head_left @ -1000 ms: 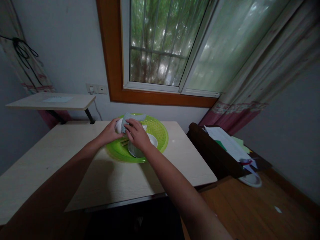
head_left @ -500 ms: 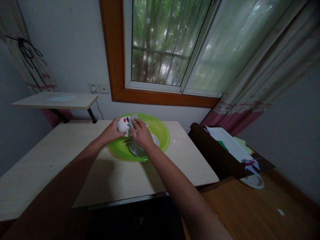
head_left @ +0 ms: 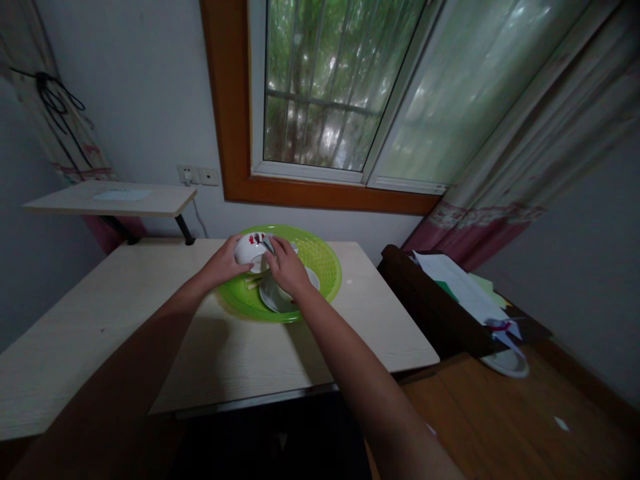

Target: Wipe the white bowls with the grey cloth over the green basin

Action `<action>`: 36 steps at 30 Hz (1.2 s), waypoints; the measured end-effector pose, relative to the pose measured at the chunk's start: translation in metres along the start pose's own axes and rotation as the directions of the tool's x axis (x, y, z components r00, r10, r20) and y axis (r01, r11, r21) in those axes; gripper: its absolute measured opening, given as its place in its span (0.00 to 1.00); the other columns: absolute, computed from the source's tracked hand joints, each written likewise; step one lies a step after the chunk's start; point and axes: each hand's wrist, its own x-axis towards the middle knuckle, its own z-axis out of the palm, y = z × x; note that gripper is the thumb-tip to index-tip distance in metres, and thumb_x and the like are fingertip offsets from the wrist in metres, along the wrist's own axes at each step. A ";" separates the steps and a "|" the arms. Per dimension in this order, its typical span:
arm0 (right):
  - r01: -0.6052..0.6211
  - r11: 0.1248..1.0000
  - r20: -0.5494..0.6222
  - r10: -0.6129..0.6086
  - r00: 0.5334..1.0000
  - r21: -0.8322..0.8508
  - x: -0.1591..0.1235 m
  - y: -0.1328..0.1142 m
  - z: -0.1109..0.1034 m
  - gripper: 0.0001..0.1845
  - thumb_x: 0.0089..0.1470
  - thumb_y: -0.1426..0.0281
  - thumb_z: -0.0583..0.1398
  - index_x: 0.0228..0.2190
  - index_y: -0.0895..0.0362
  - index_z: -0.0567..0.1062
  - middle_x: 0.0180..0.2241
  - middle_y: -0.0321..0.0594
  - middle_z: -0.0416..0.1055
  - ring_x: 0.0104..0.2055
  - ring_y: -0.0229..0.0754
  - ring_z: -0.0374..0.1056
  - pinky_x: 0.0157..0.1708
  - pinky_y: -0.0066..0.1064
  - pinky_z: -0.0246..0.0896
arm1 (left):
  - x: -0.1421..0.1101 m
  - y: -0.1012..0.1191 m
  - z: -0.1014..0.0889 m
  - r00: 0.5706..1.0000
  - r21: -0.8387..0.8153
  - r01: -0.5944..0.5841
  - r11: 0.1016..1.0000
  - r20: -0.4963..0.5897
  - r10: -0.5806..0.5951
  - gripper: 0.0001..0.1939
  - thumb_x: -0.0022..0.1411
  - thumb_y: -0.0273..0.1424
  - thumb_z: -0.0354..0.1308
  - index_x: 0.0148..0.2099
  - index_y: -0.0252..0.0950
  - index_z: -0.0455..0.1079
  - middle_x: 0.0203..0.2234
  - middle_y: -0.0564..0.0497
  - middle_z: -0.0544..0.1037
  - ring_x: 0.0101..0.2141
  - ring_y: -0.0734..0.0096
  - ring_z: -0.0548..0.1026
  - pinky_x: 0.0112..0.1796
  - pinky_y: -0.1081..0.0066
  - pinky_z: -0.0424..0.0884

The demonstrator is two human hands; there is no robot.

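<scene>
My left hand (head_left: 224, 259) is closed on the side of a white bowl (head_left: 247, 254) with red and black marks, tilted above a green basket (head_left: 327, 293). My right hand (head_left: 289, 265) is at the bowl's right side, fingers bent around a grey cloth (head_left: 269, 246) that shows only as a small patch between hand and bowl. Below the hands, the basket holds a white plate (head_left: 270, 297), another white bowl (head_left: 313, 279) partly hidden by my right wrist, and chopsticks (head_left: 253, 283).
The basket stands on a pale wooden table (head_left: 200, 373). A small raised shelf (head_left: 165, 200) with a paper on it is at the back left. Behind the table is a window (head_left: 320, 133). On the right, papers (head_left: 453, 283) lie on a dark brown piece of furniture (head_left: 425, 303).
The right hand and cloth have shifted slightly over the bowl, and less of the cloth shows now. The left hand still holds the bowl in nearly the same place.
</scene>
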 end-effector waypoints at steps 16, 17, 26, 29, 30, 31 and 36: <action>0.320 0.946 0.125 -0.311 0.942 -0.052 0.000 -0.014 0.003 0.26 0.67 0.64 0.56 0.64 0.54 0.66 0.67 0.48 0.60 0.73 0.51 0.47 0.71 0.51 0.47 | 0.002 -0.005 0.001 0.995 -0.014 -0.095 0.995 0.023 0.096 0.43 0.47 0.43 0.67 0.62 0.35 0.59 0.58 0.39 0.70 0.58 0.49 0.70 0.61 0.50 0.64; 0.296 0.954 0.107 -0.290 0.951 -0.048 0.001 -0.013 0.004 0.26 0.67 0.65 0.55 0.64 0.54 0.66 0.67 0.48 0.60 0.73 0.51 0.48 0.71 0.51 0.48 | 0.002 -0.005 0.001 0.997 -0.014 -0.078 0.997 0.024 0.078 0.42 0.47 0.44 0.67 0.62 0.35 0.59 0.57 0.39 0.71 0.58 0.49 0.71 0.60 0.51 0.65; -0.123 0.980 0.001 0.124 0.992 0.157 0.004 0.024 0.013 0.25 0.70 0.59 0.51 0.61 0.57 0.71 0.60 0.51 0.70 0.64 0.45 0.64 0.67 0.43 0.55 | 0.003 -0.003 0.000 1.000 0.018 -0.009 1.000 0.026 0.009 0.43 0.46 0.42 0.67 0.63 0.37 0.58 0.57 0.41 0.71 0.57 0.48 0.71 0.60 0.50 0.65; -0.194 0.948 0.001 0.201 0.980 0.254 0.007 0.032 0.016 0.24 0.69 0.58 0.52 0.57 0.56 0.75 0.58 0.49 0.73 0.61 0.45 0.67 0.65 0.44 0.57 | 0.004 -0.005 0.000 0.999 0.005 -0.016 1.000 0.030 0.016 0.43 0.47 0.42 0.67 0.63 0.38 0.58 0.57 0.41 0.70 0.58 0.49 0.70 0.60 0.50 0.65; -0.215 0.928 0.008 0.223 0.975 0.303 0.009 0.033 0.016 0.24 0.69 0.57 0.51 0.55 0.56 0.76 0.57 0.49 0.74 0.60 0.45 0.68 0.64 0.44 0.59 | 0.004 -0.006 0.000 0.999 0.004 -0.019 1.000 0.033 0.018 0.43 0.47 0.42 0.67 0.63 0.38 0.58 0.57 0.41 0.70 0.58 0.48 0.70 0.60 0.50 0.66; -0.238 0.901 0.021 0.248 0.969 0.364 0.010 0.033 0.015 0.24 0.69 0.57 0.51 0.53 0.55 0.77 0.56 0.47 0.75 0.59 0.45 0.70 0.62 0.43 0.61 | 0.004 -0.006 0.001 0.999 0.004 -0.020 1.000 0.037 0.020 0.43 0.47 0.42 0.67 0.63 0.37 0.58 0.58 0.41 0.70 0.58 0.48 0.70 0.60 0.49 0.66; -0.378 0.664 0.140 0.383 0.913 0.645 0.018 0.036 0.010 0.23 0.69 0.59 0.49 0.51 0.55 0.78 0.49 0.44 0.80 0.50 0.43 0.76 0.45 0.36 0.74 | 0.004 -0.007 0.001 1.000 0.013 -0.014 1.000 0.028 0.013 0.44 0.48 0.43 0.68 0.64 0.37 0.58 0.58 0.40 0.70 0.58 0.48 0.70 0.60 0.49 0.66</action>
